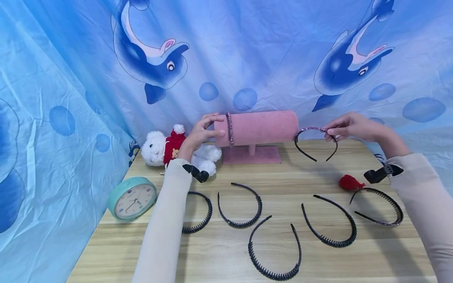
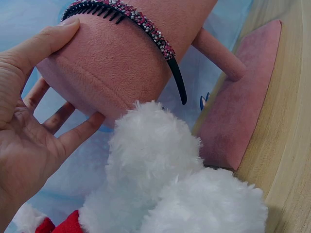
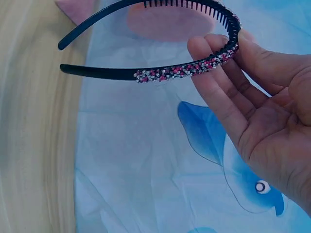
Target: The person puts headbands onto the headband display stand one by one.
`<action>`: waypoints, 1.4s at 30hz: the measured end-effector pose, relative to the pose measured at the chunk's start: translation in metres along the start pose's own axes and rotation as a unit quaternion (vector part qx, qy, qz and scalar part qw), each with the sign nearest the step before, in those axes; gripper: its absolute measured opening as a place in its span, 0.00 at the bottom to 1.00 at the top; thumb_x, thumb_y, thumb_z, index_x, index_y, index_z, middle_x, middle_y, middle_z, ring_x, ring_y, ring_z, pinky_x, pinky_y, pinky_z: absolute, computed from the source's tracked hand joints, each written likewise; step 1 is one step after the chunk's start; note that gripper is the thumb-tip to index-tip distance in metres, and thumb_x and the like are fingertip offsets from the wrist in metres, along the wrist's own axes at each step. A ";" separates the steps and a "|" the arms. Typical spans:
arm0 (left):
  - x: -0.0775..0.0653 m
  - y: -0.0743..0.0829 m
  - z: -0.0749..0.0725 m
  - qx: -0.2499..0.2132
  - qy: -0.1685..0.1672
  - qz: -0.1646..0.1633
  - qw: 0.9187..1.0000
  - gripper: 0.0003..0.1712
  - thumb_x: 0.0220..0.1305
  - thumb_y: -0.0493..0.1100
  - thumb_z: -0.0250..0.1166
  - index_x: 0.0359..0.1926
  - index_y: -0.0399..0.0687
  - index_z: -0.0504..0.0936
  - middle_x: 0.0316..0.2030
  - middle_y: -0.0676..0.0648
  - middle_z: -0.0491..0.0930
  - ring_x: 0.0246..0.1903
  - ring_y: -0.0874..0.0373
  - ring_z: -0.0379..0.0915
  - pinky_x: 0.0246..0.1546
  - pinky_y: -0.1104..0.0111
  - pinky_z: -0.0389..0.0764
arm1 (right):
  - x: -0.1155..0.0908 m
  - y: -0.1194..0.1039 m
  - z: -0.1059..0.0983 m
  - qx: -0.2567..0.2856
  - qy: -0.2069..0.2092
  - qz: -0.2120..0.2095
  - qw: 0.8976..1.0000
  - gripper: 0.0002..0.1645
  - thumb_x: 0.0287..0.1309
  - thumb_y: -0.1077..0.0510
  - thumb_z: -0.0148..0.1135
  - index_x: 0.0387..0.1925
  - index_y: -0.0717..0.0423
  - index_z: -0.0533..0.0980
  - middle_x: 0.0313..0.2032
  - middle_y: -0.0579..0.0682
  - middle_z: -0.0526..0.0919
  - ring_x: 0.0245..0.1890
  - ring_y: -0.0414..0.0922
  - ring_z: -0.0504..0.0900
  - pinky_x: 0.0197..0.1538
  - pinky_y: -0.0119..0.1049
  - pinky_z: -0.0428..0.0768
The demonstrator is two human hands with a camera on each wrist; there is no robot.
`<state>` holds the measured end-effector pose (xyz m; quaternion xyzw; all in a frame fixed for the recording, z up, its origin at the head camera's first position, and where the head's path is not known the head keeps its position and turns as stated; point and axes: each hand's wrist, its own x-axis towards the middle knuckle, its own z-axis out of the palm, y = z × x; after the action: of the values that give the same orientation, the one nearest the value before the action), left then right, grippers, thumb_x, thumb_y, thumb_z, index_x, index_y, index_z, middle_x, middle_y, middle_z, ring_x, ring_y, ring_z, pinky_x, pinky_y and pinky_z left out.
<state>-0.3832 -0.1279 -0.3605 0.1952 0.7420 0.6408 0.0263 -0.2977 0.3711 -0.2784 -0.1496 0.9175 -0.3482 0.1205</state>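
My left hand [image 1: 199, 134] holds the left end of a pink velvet headband stand [image 1: 263, 127], thumb on one side and spread fingers on the other. Round the roll, close to that hand, sits a black toothed headband with pink and silver glitter [image 2: 141, 20]. My right hand [image 1: 350, 126] pinches a similar glittery headband [image 3: 182, 70] by its curved top, between thumb and fingers. Its two tips point down, and it is held up beside the roll's right end. A white plush bear in a red top [image 1: 175, 147] lies next to my left hand.
Several dark headbands lie across the wooden table [image 1: 219, 259], one of them a toothed headband [image 1: 276, 273] near the front. A teal alarm clock [image 1: 132, 197] stands at the left and a small red item [image 1: 349, 182] at the right. Behind hangs a blue dolphin curtain [image 1: 247, 51].
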 end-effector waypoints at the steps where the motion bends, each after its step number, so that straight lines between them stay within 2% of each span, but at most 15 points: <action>1: 0.002 -0.004 0.000 0.000 0.003 0.003 1.000 0.29 0.58 0.34 0.74 0.62 0.47 0.80 0.75 0.53 0.60 0.77 0.49 0.54 0.74 0.50 0.68 | -0.001 -0.001 -0.002 -0.005 0.004 0.003 1.000 0.23 0.74 0.61 0.55 0.63 0.72 0.73 0.44 0.57 0.90 0.42 0.38 0.88 0.47 0.30 0.87; 6: 0.002 -0.005 0.000 0.000 0.007 0.006 1.000 0.27 0.58 0.33 0.74 0.59 0.50 0.82 0.74 0.54 0.62 0.76 0.50 0.56 0.73 0.51 0.70 | -0.005 -0.002 -0.009 -0.017 0.030 0.004 0.999 0.22 0.74 0.61 0.55 0.62 0.72 0.74 0.42 0.54 0.91 0.40 0.36 0.88 0.45 0.27 0.86; 11: 0.001 -0.004 0.000 0.001 0.007 0.006 1.000 0.27 0.57 0.33 0.74 0.59 0.51 0.82 0.74 0.54 0.62 0.76 0.50 0.55 0.73 0.51 0.70 | -0.004 -0.001 -0.008 0.011 0.075 0.011 0.997 0.21 0.73 0.58 0.58 0.60 0.69 0.77 0.39 0.49 0.91 0.39 0.35 0.88 0.45 0.28 0.88; 17: -0.001 -0.003 0.000 0.004 0.003 -0.002 1.000 0.28 0.57 0.34 0.74 0.60 0.51 0.81 0.75 0.55 0.60 0.77 0.50 0.54 0.71 0.49 0.72 | 0.005 0.004 0.006 0.056 0.127 0.005 0.990 0.22 0.71 0.52 0.61 0.58 0.63 0.80 0.37 0.40 0.91 0.39 0.33 0.88 0.43 0.27 0.88; 22: 0.000 -0.003 0.000 0.003 0.004 -0.004 1.000 0.28 0.57 0.34 0.74 0.60 0.51 0.81 0.75 0.56 0.61 0.77 0.50 0.54 0.70 0.51 0.74 | 0.012 0.001 0.023 0.087 0.163 -0.005 0.983 0.25 0.68 0.48 0.64 0.57 0.62 0.80 0.35 0.36 0.90 0.38 0.31 0.87 0.43 0.26 0.88; 24: 0.000 -0.003 0.000 0.003 0.005 -0.004 1.000 0.28 0.57 0.34 0.74 0.60 0.51 0.81 0.75 0.56 0.61 0.77 0.50 0.54 0.70 0.51 0.74 | 0.015 -0.001 0.029 0.110 0.177 -0.011 0.978 0.21 0.68 0.49 0.65 0.54 0.57 0.82 0.34 0.35 0.89 0.37 0.31 0.88 0.42 0.26 0.88; 28: 0.000 -0.003 -0.001 0.003 0.003 -0.006 1.000 0.28 0.58 0.34 0.73 0.60 0.52 0.82 0.75 0.55 0.60 0.77 0.50 0.53 0.72 0.50 0.72 | 0.024 -0.004 0.039 0.164 0.199 -0.027 0.966 0.05 0.67 0.51 0.66 0.42 0.40 0.85 0.32 0.33 0.89 0.37 0.31 0.88 0.41 0.26 0.88; 30: 0.000 -0.003 -0.002 0.002 0.001 -0.006 1.000 0.28 0.58 0.34 0.73 0.60 0.53 0.82 0.76 0.55 0.59 0.78 0.49 0.52 0.73 0.49 0.70 | 0.029 -0.005 0.043 0.183 0.209 -0.036 0.960 0.06 0.66 0.53 0.66 0.38 0.34 0.84 0.32 0.32 0.88 0.36 0.31 0.88 0.41 0.26 0.88; 32: 0.000 -0.004 -0.003 0.001 -0.001 -0.004 1.000 0.28 0.58 0.34 0.73 0.61 0.53 0.81 0.76 0.54 0.58 0.78 0.49 0.52 0.74 0.48 0.67 | 0.034 -0.005 0.048 0.197 0.219 -0.046 0.954 0.08 0.66 0.55 0.66 0.37 0.33 0.85 0.32 0.32 0.88 0.35 0.31 0.87 0.40 0.27 0.89; 34: 0.000 -0.004 -0.003 0.000 -0.001 -0.001 1.000 0.28 0.58 0.34 0.73 0.61 0.52 0.81 0.76 0.53 0.58 0.78 0.49 0.52 0.75 0.48 0.65 | 0.039 -0.005 0.052 0.210 0.227 -0.057 0.949 0.08 0.66 0.57 0.66 0.39 0.39 0.86 0.32 0.32 0.88 0.35 0.31 0.87 0.39 0.28 0.89; 36: 0.000 -0.004 -0.003 0.001 -0.001 0.002 1.000 0.28 0.58 0.34 0.73 0.60 0.52 0.82 0.76 0.53 0.59 0.78 0.49 0.52 0.76 0.49 0.64 | 0.044 -0.005 0.056 0.219 0.232 -0.065 0.945 0.08 0.66 0.59 0.66 0.44 0.48 0.87 0.32 0.32 0.88 0.35 0.31 0.87 0.39 0.29 0.89; 39: 0.000 -0.004 -0.002 0.002 0.003 0.007 1.000 0.27 0.58 0.34 0.73 0.59 0.52 0.82 0.75 0.53 0.60 0.77 0.49 0.55 0.75 0.51 0.66 | 0.049 -0.006 0.061 0.224 0.237 -0.066 0.943 0.18 0.66 0.60 0.66 0.53 0.66 0.82 0.32 0.32 0.88 0.35 0.31 0.87 0.39 0.29 0.89; 42: 0.000 -0.005 -0.001 0.001 0.006 0.010 1.000 0.26 0.58 0.34 0.74 0.59 0.51 0.83 0.74 0.53 0.62 0.76 0.50 0.57 0.74 0.52 0.69 | 0.052 -0.008 0.065 0.220 0.238 -0.057 0.944 0.25 0.66 0.59 0.66 0.58 0.75 0.76 0.32 0.31 0.88 0.35 0.31 0.87 0.40 0.30 0.89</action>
<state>-0.3846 -0.1290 -0.3649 0.1984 0.7407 0.6417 0.0151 -0.3228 0.3073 -0.3261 -0.0844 0.8101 -0.5729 -0.0912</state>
